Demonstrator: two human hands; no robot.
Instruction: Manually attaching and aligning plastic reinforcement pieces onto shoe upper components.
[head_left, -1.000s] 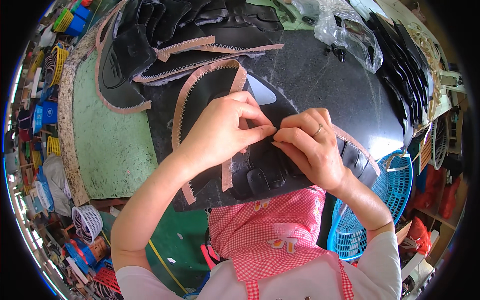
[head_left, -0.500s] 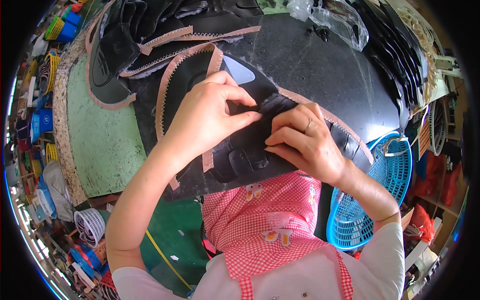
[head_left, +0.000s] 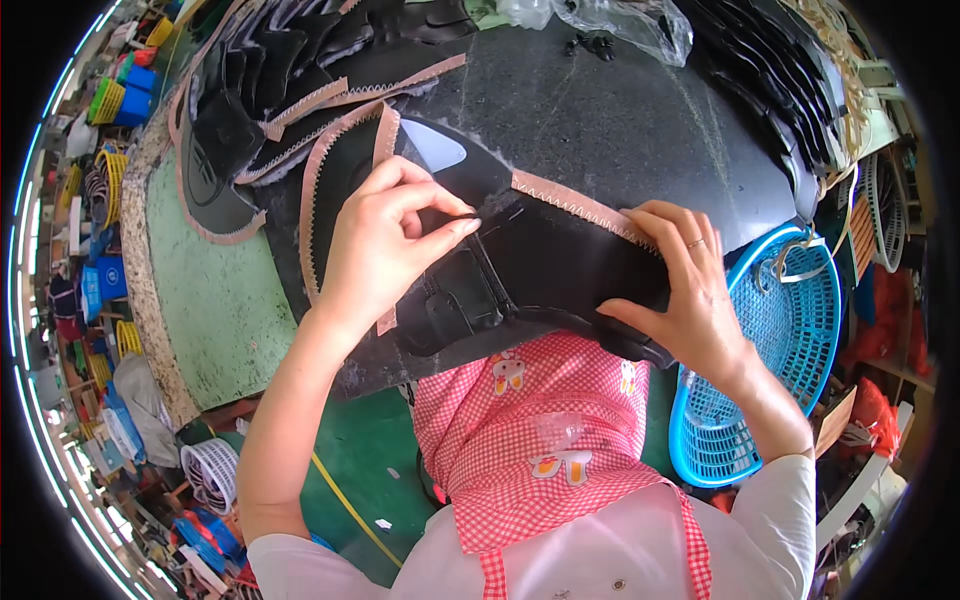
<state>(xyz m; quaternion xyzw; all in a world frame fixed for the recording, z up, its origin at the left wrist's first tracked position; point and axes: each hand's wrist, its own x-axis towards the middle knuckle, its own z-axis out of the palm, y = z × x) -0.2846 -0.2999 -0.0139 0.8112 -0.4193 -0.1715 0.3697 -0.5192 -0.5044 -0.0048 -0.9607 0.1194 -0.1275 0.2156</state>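
A black leather-like cut piece (head_left: 590, 255) lies spread over the dark work surface, with a pinkish zigzag-stitched strip along its far edge. Fingers apart, my right hand (head_left: 695, 275) rests on its right part, thumb near the near side and fingertips by the strip. My left hand (head_left: 400, 230) is closed in a pinch over the piece's left part; a thin dark bit shows at the fingertips, too small to name. Below it sits a black strap-like part (head_left: 465, 300). Another black piece (head_left: 340, 165) with pinkish stitched edging lies under and beyond my left hand.
Stacked black pieces (head_left: 290, 60) lie at the far left, and more (head_left: 770, 90) at the far right. A clear plastic bag (head_left: 640, 25) is at the back. A blue basket (head_left: 800, 330) stands right of the work surface. A green tabletop (head_left: 215, 290) adjoins on the left.
My right hand has opened from its closed grip, moved right and spread over the piece, which now lies flatter. My left hand has moved slightly left, still pinched.
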